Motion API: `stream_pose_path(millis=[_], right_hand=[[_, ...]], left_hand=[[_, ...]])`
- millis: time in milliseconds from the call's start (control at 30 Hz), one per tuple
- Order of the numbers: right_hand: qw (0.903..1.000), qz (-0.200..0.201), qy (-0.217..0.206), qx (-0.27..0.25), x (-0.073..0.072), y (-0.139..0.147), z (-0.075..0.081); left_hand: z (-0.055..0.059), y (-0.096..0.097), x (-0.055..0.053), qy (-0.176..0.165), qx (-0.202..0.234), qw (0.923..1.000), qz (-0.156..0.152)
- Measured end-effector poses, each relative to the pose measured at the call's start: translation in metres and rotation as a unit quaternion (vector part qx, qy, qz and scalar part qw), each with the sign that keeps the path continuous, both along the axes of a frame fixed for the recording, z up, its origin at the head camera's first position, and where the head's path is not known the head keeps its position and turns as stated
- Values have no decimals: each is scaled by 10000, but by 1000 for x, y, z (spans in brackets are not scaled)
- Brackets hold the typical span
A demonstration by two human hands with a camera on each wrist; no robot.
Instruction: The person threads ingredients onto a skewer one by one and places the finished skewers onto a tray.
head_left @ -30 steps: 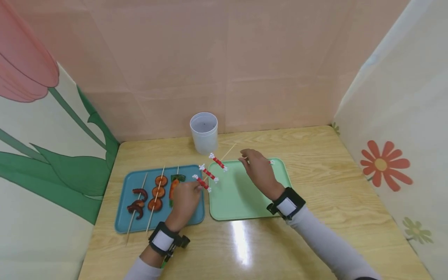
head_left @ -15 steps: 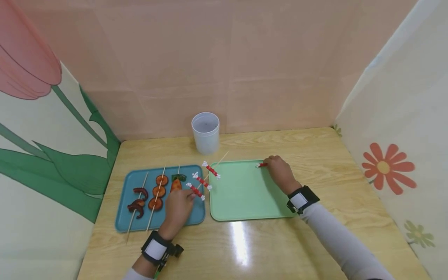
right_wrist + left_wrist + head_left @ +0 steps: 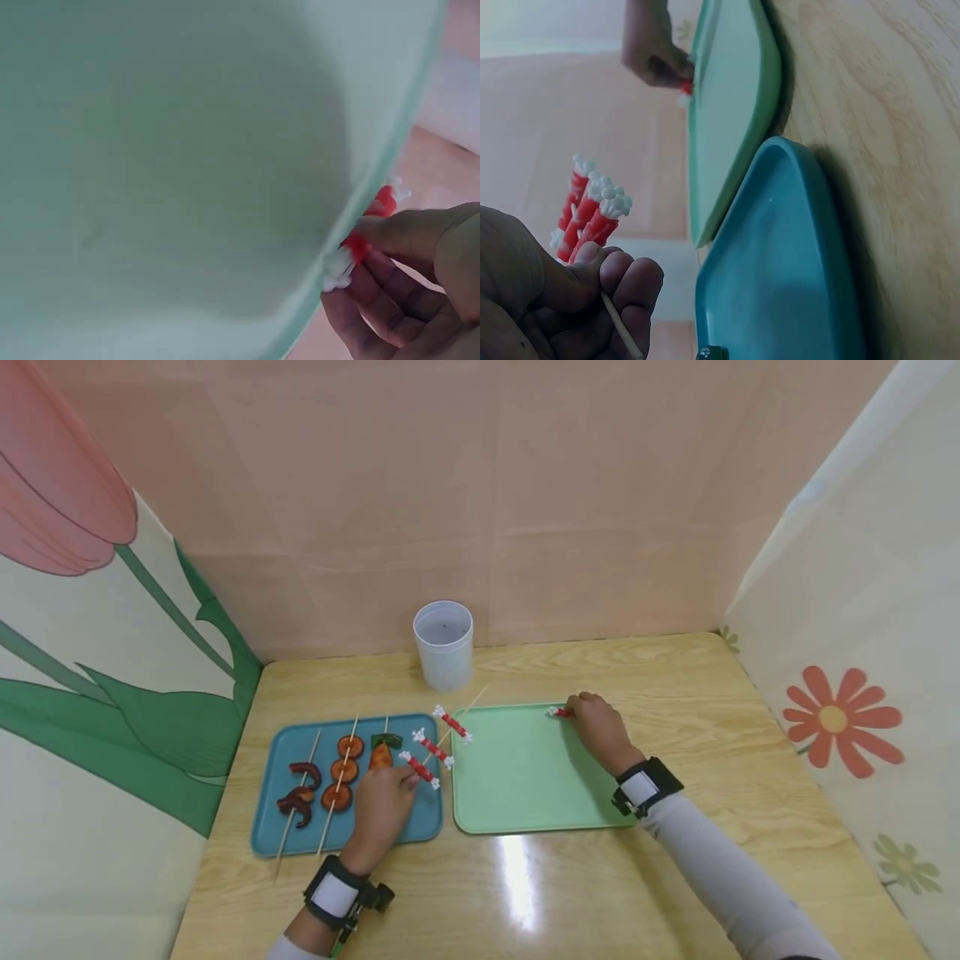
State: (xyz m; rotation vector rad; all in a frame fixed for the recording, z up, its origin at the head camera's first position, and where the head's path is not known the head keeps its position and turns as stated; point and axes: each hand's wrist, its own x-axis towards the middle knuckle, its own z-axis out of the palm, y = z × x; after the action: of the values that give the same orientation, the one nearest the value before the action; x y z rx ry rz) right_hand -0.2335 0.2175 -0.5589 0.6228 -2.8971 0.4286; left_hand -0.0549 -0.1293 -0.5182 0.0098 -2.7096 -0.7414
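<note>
In the head view my left hand [image 3: 381, 806] pinches a wooden skewer [image 3: 476, 699] near its lower end, over the right part of the blue tray. Three red pieces with white frilled ends [image 3: 432, 748] are threaded crosswise along it, and its tip points up and away to the right. At the far rim of the green tray [image 3: 517, 785], my right hand [image 3: 600, 732] pinches a loose piece of the same kind [image 3: 558, 712]. The right wrist view shows thumb and fingers on this red and white piece [image 3: 357, 246], right at the tray's rim.
On the blue tray [image 3: 267, 827] lie a skewer of dark curled pieces [image 3: 297, 807], one of round brown slices [image 3: 344, 770], and one with orange and green pieces [image 3: 382, 754], partly hidden by my left hand. A white cup [image 3: 444, 647] stands behind the trays.
My right hand has moved right, away from the skewer, to the loose piece at the green tray's far rim and pinches it. My left hand has shifted slightly left with the skewer.
</note>
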Motion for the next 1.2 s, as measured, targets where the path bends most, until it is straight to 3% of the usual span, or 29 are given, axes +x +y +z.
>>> stream_pose_path(millis=[100, 233, 400, 600, 733, 933, 1200], right_hand=[[9967, 64, -280, -764, 4, -10, 13], [9824, 81, -593, -1771, 11, -31, 41], [9685, 108, -660, -2397, 23, -60, 77], [9646, 184, -631, -2555, 29, -78, 96], [9660, 199, -497, -2529, 30, -80, 98], [9708, 528, -15, -2340, 34, -83, 105], [9756, 522, 194, -2126, 39, -87, 106]], left_hand=[[1, 2, -2, 37, -115, 9999, -49], [4, 6, -6, 51, -208, 9996, -159], [9, 11, -8, 100, -196, 9995, -239], [12, 15, -9, 166, -235, 9991, -296], [13, 17, -10, 198, -305, 9989, -286], [17, 18, -9, 52, -229, 9995, -203], [19, 20, -9, -11, -243, 9995, -200]])
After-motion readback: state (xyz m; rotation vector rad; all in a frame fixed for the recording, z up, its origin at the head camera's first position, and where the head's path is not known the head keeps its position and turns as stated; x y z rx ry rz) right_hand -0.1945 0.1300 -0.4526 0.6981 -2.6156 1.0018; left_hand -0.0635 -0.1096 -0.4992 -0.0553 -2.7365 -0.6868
